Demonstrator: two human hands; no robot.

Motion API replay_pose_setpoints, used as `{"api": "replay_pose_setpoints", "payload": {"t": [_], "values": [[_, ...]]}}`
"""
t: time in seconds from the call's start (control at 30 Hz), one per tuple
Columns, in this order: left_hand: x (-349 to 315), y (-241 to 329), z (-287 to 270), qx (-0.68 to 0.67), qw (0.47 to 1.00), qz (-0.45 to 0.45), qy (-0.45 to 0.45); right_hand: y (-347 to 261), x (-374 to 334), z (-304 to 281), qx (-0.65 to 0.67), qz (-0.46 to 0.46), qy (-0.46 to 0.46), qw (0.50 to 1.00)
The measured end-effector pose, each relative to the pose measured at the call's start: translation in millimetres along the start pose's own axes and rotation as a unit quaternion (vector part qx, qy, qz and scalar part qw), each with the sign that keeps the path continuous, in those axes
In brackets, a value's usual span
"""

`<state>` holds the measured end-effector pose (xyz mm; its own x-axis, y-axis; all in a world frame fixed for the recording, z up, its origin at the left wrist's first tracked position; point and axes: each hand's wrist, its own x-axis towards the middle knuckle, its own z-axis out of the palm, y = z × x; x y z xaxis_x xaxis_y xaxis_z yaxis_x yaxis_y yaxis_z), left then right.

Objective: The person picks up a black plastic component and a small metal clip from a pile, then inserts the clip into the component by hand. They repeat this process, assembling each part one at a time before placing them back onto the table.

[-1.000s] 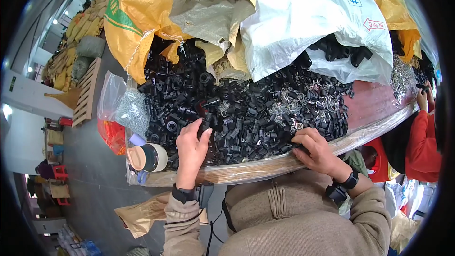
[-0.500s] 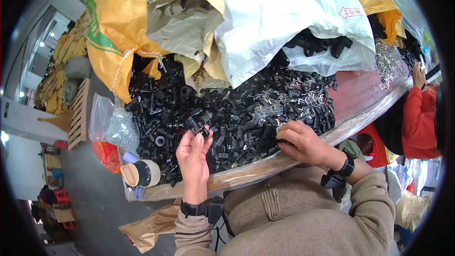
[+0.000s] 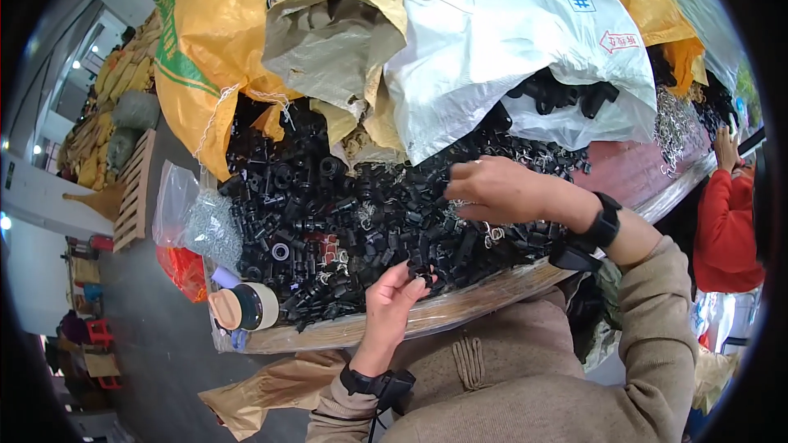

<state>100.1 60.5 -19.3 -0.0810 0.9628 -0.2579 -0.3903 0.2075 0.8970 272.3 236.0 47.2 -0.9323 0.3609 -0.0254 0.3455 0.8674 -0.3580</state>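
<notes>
My left hand (image 3: 389, 305) is at the table's near edge. A small black plastic part (image 3: 421, 271) is pinched between its thumb and fingers, partly covered by them. Farther right, my right hand (image 3: 502, 189) reaches over the heap of black plastic parts (image 3: 394, 238). Its fingers are curled together and point left; whatever lies between them, if anything, is hidden. Silvery bent metal clips (image 3: 493, 235) lie among the black pieces just below that hand. Rounder black fittings (image 3: 281, 252) are heaped on the left side.
A yellow woven sack (image 3: 197, 49), a tan sack (image 3: 328, 41) and a white sack (image 3: 492, 41) stand along the far side. A lidded cup (image 3: 259, 305) and a bag of small metal pieces (image 3: 212, 223) are at left. A person in red sleeves (image 3: 726, 230) works at right.
My left hand has moved right and nearer to me, still pinching a black part. The right hand has lifted from the near clips and swung up and left over the heap.
</notes>
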Motion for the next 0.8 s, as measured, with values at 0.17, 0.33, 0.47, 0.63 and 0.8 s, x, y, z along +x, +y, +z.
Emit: {"api": "replay_pose_setpoints", "payload": {"t": [0.17,0.33,0.47,0.63,0.8], "values": [[-5.5,-0.7,-6.6,0.007,1.0,-0.007,-0.018,5.7,84.6,23.8,0.094,-0.096,0.065,0.989],[-6.1,4.3,-15.5,0.005,1.0,-0.003,-0.028,16.3,144.0,58.2,-0.135,0.052,0.16,0.976],[-7.3,8.5,-32.4,-0.02,0.999,0.003,-0.03,4.8,158.4,53.0,-0.228,0.089,0.136,0.96],[-13.0,10.6,-42.9,-0.011,0.999,0.009,-0.038,-4.2,162.7,52.7,-0.232,0.096,0.134,0.959],[-25.4,13.0,-38.3,-0.004,0.999,0.011,-0.045,4.9,138.1,58.6,-0.075,0.03,0.247,0.966]]}}
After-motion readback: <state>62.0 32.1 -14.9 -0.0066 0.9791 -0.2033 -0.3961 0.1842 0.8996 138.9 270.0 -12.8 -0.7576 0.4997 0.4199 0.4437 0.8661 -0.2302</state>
